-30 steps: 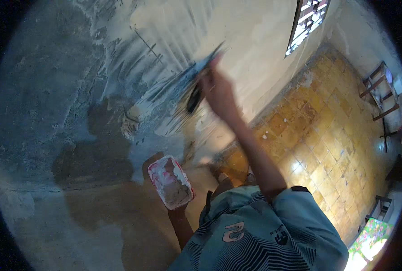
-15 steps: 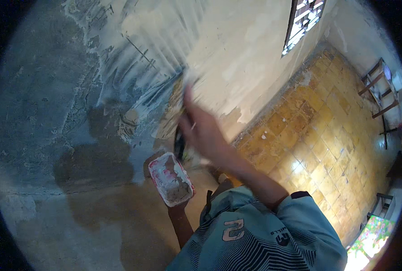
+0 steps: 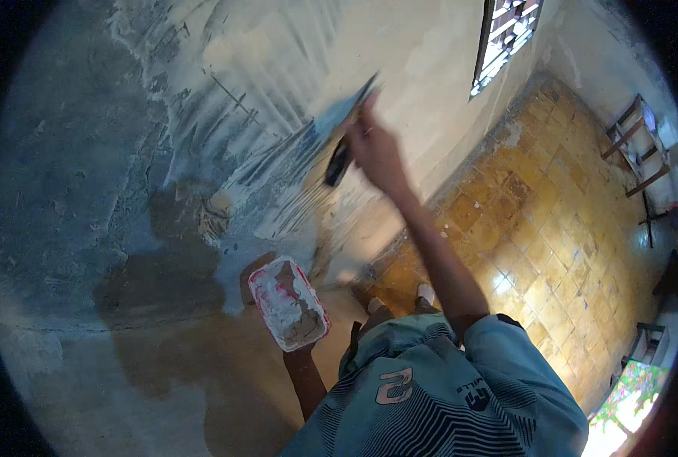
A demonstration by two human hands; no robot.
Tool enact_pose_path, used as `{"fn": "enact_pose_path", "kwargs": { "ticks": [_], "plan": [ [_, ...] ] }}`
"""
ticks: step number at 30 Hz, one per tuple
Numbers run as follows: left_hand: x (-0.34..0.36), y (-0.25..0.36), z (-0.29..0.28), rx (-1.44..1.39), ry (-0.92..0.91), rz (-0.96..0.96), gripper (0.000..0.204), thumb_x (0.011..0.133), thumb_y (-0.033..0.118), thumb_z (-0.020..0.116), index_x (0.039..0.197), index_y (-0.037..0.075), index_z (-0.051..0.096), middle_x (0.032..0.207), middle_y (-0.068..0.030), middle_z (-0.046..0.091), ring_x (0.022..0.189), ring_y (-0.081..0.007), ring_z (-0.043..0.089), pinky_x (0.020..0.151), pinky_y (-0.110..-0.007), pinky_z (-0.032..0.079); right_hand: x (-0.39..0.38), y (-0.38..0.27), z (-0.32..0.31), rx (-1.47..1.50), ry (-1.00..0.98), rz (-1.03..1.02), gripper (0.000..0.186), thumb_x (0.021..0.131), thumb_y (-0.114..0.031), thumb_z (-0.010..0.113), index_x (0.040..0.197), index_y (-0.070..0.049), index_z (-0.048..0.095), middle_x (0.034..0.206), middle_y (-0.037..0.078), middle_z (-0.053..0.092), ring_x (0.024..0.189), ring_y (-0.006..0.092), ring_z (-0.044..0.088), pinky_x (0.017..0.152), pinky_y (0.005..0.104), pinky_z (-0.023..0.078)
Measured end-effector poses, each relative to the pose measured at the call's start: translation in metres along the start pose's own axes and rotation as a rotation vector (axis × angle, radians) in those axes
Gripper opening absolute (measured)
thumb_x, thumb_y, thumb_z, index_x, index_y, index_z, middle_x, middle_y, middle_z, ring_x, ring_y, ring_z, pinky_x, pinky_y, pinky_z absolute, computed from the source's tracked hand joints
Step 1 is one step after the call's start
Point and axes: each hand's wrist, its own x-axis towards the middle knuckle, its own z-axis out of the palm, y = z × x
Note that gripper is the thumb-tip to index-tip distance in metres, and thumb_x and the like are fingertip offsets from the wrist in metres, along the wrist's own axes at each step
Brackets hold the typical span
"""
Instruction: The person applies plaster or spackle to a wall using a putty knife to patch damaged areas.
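My left hand (image 3: 301, 353) holds a white tub (image 3: 324, 314) with a red rim from below, its mouth turned up. Whitish filler paste (image 3: 284, 308) smears the tub's inside and lies thicker at one end. My right hand (image 3: 378, 152) is closed round a putty knife (image 3: 339, 163) with a dark handle. The blade points up and right, at or very close to the wall (image 3: 278, 84); contact cannot be made out for certain. Streaky pale and dark smears cover the wall to the left of the knife.
Rough grey plaster (image 3: 72, 175) covers the wall at left, with my shadow on it. A barred window (image 3: 506, 42) is at the upper right. Yellow tiles (image 3: 506, 221) pave the floor below. Wooden furniture (image 3: 637, 145) and a flowery cloth (image 3: 632, 400) are at the far right.
My right hand and the putty knife have moved up and right along the wall, away from the tub. My left hand and the tub have hardly moved.
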Motion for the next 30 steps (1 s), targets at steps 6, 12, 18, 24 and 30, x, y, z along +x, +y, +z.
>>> {"fn": "enact_pose_path", "kwargs": {
  "ticks": [6,12,18,24,30],
  "plan": [
    [-0.003,0.002,-0.003,0.107,0.042,0.027,0.098,0.084,0.08,0.05,0.148,0.007,0.04,0.13,-0.0193,0.056,0.108,-0.0401,0.057,0.088,-0.058,0.045,-0.084,-0.049,0.035,0.126,-0.098,-0.067,0.074,0.098,-0.01,0.058,0.159,-0.005,0.017,0.09,0.019,0.066,0.078,0.0211,0.066,0.072,0.0341,0.053],
    [-0.002,-0.005,-0.005,0.104,0.27,0.168,0.097,0.084,0.079,0.049,0.145,0.004,0.045,0.124,-0.0214,0.06,0.096,-0.0384,0.062,0.081,-0.054,0.05,-0.071,-0.007,0.049,0.091,-0.02,-0.165,0.066,0.1,-0.013,0.054,0.156,-0.001,0.022,0.092,0.02,0.066,0.079,0.026,0.065,0.074,0.0382,0.053],
    [0.018,-0.014,0.045,-0.006,-0.201,-0.016,0.082,0.089,0.069,0.056,0.15,0.017,0.041,0.145,-0.0115,0.051,0.132,-0.0358,0.049,0.107,-0.055,0.041,-0.116,-0.006,-0.027,0.445,-0.778,0.197,0.067,0.103,-0.028,0.055,0.159,-0.009,0.023,0.119,0.017,0.067,0.105,0.0247,0.064,0.096,0.0382,0.05],
    [0.058,-0.041,0.072,0.307,-0.055,0.195,0.067,0.101,0.056,0.042,0.148,0.009,0.042,0.142,-0.0133,0.054,0.126,-0.0318,0.057,0.106,-0.05,0.047,-0.107,-0.03,-0.098,-0.07,-0.99,-0.244,0.066,0.094,0.0,0.055,0.156,-0.015,0.037,0.098,0.013,0.059,0.085,0.0268,0.06,0.082,0.0362,0.052],
    [0.07,-0.075,0.1,0.262,-0.094,0.181,0.061,0.104,0.054,0.038,0.144,0.009,0.048,0.135,-0.0152,0.06,0.118,-0.0323,0.062,0.102,-0.049,0.05,-0.122,-0.04,-0.113,-0.449,-0.982,-0.334,0.079,0.086,0.009,0.052,0.156,-0.022,0.035,0.111,0.017,0.055,0.1,0.0341,0.06,0.091,0.0446,0.051]
  ]
}}
